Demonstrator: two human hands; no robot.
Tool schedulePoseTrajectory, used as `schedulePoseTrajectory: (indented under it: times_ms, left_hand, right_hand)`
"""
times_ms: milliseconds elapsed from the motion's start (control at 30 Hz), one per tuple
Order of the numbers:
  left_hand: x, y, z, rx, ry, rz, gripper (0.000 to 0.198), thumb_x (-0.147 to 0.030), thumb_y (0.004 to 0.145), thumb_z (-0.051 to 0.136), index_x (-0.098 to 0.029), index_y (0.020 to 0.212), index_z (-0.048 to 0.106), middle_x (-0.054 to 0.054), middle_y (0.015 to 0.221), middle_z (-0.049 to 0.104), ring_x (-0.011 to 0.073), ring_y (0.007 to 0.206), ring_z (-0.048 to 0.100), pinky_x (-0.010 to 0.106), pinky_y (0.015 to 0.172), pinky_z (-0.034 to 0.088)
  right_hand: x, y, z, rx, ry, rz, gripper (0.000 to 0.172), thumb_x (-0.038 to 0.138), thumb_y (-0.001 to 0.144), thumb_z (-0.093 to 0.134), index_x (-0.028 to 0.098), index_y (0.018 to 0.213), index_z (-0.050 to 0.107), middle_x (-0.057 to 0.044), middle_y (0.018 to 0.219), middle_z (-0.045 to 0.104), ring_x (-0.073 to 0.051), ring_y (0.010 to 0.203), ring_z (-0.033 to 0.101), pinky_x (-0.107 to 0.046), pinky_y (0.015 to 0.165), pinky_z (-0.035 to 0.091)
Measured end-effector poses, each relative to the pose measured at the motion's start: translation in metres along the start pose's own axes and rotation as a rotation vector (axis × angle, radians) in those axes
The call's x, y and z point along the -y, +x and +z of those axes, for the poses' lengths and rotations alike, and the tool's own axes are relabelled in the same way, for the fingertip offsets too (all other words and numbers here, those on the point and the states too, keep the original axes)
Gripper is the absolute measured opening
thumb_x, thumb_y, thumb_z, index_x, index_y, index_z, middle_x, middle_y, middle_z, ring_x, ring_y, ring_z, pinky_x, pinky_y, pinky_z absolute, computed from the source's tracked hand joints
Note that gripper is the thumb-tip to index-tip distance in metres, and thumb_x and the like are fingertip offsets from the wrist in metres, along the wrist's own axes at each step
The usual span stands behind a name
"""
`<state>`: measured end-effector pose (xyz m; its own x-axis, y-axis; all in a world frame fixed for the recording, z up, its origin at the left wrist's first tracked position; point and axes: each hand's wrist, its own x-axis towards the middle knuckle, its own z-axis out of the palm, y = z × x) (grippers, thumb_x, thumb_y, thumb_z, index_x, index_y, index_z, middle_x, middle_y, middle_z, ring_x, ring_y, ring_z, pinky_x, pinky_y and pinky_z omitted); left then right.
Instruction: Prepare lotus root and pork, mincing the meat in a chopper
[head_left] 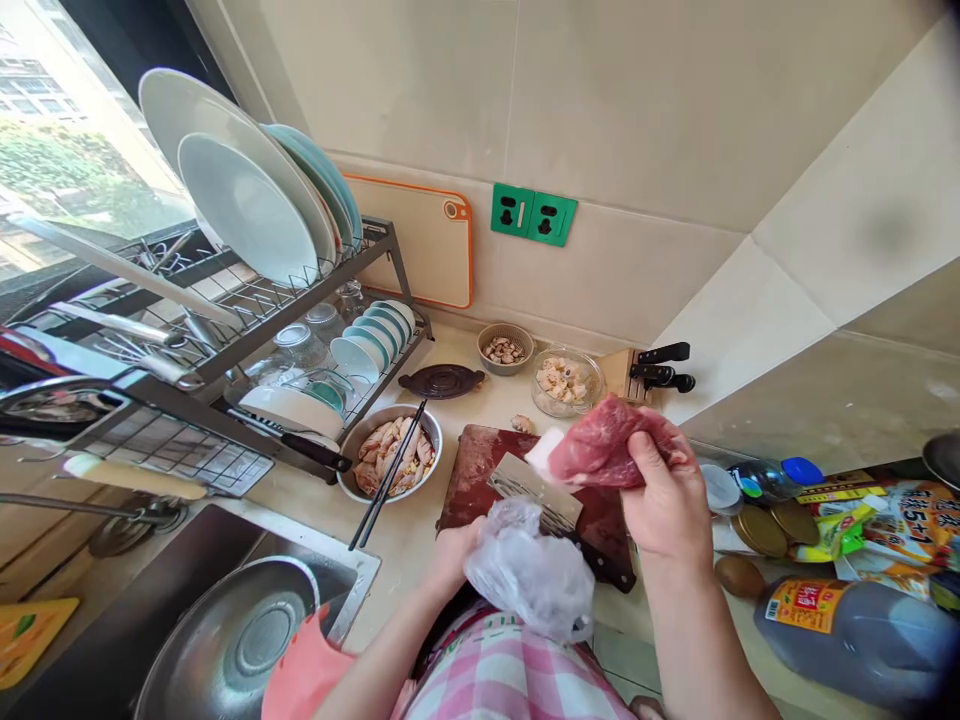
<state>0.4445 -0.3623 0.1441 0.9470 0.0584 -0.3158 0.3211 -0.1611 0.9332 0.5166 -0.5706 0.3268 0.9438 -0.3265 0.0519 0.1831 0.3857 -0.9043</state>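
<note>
My right hand (667,500) is closed around a piece of raw red meat (607,445) with a white fatty end, held above the dark red cutting board (472,460). My left hand (454,560) grips a crumpled clear plastic bag (532,570) over the board's near edge. Between the two, a cleaver (525,485) lies flat on the board, its black handle pointing toward the lower right and partly behind the bag. Left of the board, a metal bowl (435,440) holds raw chicken pieces, with black chopsticks (386,475) resting across it.
Behind the board stand a small basket of sliced mushrooms (504,350), a glass bowl (568,380) and a knife block (619,375). A dish rack (300,300) rises at left above the sink (352,575), which holds a metal wok (247,640). A large bottle (855,640) and packets sit at right.
</note>
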Motion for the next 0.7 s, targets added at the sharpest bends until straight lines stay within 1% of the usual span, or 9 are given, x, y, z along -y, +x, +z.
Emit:
schedulePoseTrajectory:
  times_ms: [100,167,267,367,467,533,600,633,700]
  left_hand:
    - [0.005,0.009,-0.01,-0.087,0.21,0.086,0.019,-0.04,0.075,0.06,-0.023,0.081,0.063,0.004,0.067,0.064,0.0236,0.068,0.061,0.03,0.067,0.04]
    - [-0.007,0.025,-0.02,-0.251,0.224,0.148,0.025,-0.042,0.08,0.053,-0.021,0.091,0.06,0.006,0.078,0.065,0.0234,0.074,0.061,0.032,0.071,0.042]
    - [-0.046,0.066,-0.037,-0.461,0.138,0.226,0.035,-0.046,0.079,0.054,-0.017,0.099,0.054,0.007,0.089,0.061,0.0219,0.079,0.059,0.035,0.075,0.047]
    - [-0.097,0.109,-0.054,-0.503,-0.003,0.246,0.056,-0.044,0.078,0.058,-0.014,0.122,0.041,0.012,0.102,0.058,0.0212,0.079,0.062,0.038,0.073,0.051]
    - [-0.143,0.12,-0.052,-0.586,0.186,0.41,0.065,-0.035,0.073,0.067,-0.014,0.128,0.038,0.019,0.124,0.049,0.0285,0.106,0.057,0.048,0.094,0.044]
    - [-0.158,0.103,-0.031,-0.501,0.38,0.61,0.064,-0.031,0.074,0.068,-0.019,0.13,0.04,0.017,0.134,0.044,0.0316,0.126,0.042,0.051,0.106,0.032]
    - [-0.156,0.073,0.004,-0.207,0.483,0.744,0.063,-0.032,0.078,0.064,-0.024,0.135,0.038,0.014,0.138,0.043,0.0296,0.131,0.037,0.05,0.11,0.028]
    - [-0.15,0.058,0.024,-0.028,0.504,0.764,0.072,-0.035,0.076,0.066,-0.025,0.139,0.034,0.014,0.142,0.04,0.0297,0.133,0.035,0.049,0.11,0.028]
    - [-0.13,0.033,0.06,0.101,0.462,0.725,0.101,-0.043,0.062,0.078,-0.023,0.144,0.024,0.016,0.148,0.031,0.0349,0.135,0.028,0.055,0.11,0.026]
  right_hand:
    - [-0.002,0.026,-0.016,-0.123,0.042,-0.042,0.03,0.03,0.065,0.077,0.021,0.091,0.066,0.001,0.09,0.069,-0.014,0.08,0.065,-0.03,0.074,0.054]
    - [-0.004,0.038,-0.03,-0.167,0.052,-0.032,0.028,0.03,0.064,0.077,0.02,0.088,0.066,0.001,0.088,0.07,-0.015,0.077,0.065,-0.031,0.073,0.053]
    - [-0.013,0.045,-0.048,-0.17,0.065,0.055,0.026,0.031,0.064,0.077,0.022,0.086,0.067,0.003,0.082,0.071,-0.014,0.071,0.065,-0.03,0.068,0.053]
    - [-0.027,0.046,-0.061,-0.137,0.067,0.158,0.023,0.032,0.066,0.076,0.023,0.086,0.067,0.004,0.08,0.072,-0.014,0.068,0.065,-0.031,0.067,0.054]
    - [-0.04,0.046,-0.065,-0.155,0.127,0.264,0.022,0.03,0.063,0.078,0.022,0.08,0.068,0.004,0.076,0.072,-0.014,0.067,0.065,-0.029,0.065,0.054]
    - [-0.046,0.046,-0.064,-0.176,0.179,0.325,0.025,0.028,0.058,0.081,0.02,0.078,0.068,0.003,0.076,0.072,-0.014,0.067,0.066,-0.028,0.064,0.054]
    - [-0.051,0.045,-0.061,-0.142,0.202,0.397,0.03,0.028,0.056,0.082,0.02,0.082,0.069,0.001,0.078,0.073,-0.015,0.069,0.066,-0.029,0.064,0.055]
    - [-0.054,0.042,-0.058,-0.108,0.201,0.443,0.032,0.028,0.057,0.082,0.02,0.084,0.069,0.0,0.08,0.073,-0.016,0.069,0.066,-0.03,0.064,0.055]
    - [-0.058,0.034,-0.05,-0.027,0.185,0.517,0.034,0.031,0.059,0.081,0.021,0.089,0.068,0.0,0.083,0.073,-0.017,0.071,0.067,-0.031,0.066,0.056]
